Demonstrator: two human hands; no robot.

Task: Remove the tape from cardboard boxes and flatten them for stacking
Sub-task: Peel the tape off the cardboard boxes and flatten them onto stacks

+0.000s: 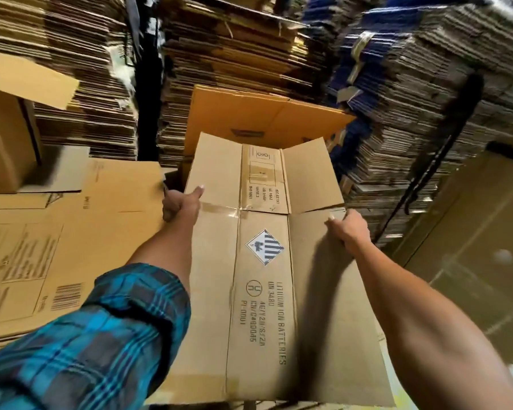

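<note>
A flattened brown cardboard box [261,291] printed "LITHIUM ION BATTERIES" with a striped diamond label fills the middle of the head view. My left hand [181,204] grips its left edge, thumb on top beside a strip of clear tape [219,209] along the flap fold. On the opposite edge, at the same fold line, my right hand [348,229] holds the box. The far flaps point away from me, the right one tilted up.
An orange-brown flat box [264,116] lies just beyond. A low pile of flattened boxes [71,232] sits at left with an upright open box [9,143] on it. Tall stacks of flattened cardboard [427,99] wall the back and right. Large brown sheets [471,247] stand at right.
</note>
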